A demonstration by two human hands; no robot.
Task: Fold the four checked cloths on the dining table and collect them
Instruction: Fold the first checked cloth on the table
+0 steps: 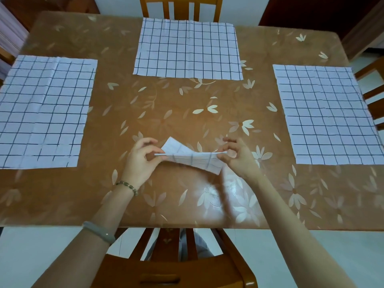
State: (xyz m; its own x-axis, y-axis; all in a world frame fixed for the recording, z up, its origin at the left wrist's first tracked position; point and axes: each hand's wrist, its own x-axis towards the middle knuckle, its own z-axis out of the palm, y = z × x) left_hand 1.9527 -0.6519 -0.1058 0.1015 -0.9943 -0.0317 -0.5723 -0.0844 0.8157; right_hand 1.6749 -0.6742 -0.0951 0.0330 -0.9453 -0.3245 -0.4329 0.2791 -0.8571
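Pinching the folded cloth (193, 160) at both ends, held up just off the table (166, 104), near-centre.

Left hand (141, 157) on the left end: thumb and forefinger closed on the edge, other fingers curled loosely above. Right hand (236, 156) on the right end: same kind of pinch, fingertips tight on a thin folded edge, remaining fingers bent. Narrow grip on both, nothing else held.

Stretched into a slim band between the two hands. One corner flap sticking up toward the far side, another hanging down toward the near right. Motion blur below the right hand, so outline of the lower flap unclear.

Flat and unfolded, well apart from the hands:
- left cloth (43, 113) along the left table edge
- far cloth (188, 48) at the far edge, middle
- right cloth (326, 115) along the right edge

All three white with dark grid lines. Creases visible on the left and far ones. No contact between any of them.

On the left wrist, a bead bracelet (127, 187). Further up the forearm, a pale bangle (99, 232).

Near chair (172, 265) tucked in at the near table edge, below the arms. Far chair (180, 7) behind the far cloth. Brown floral cover over the whole table.
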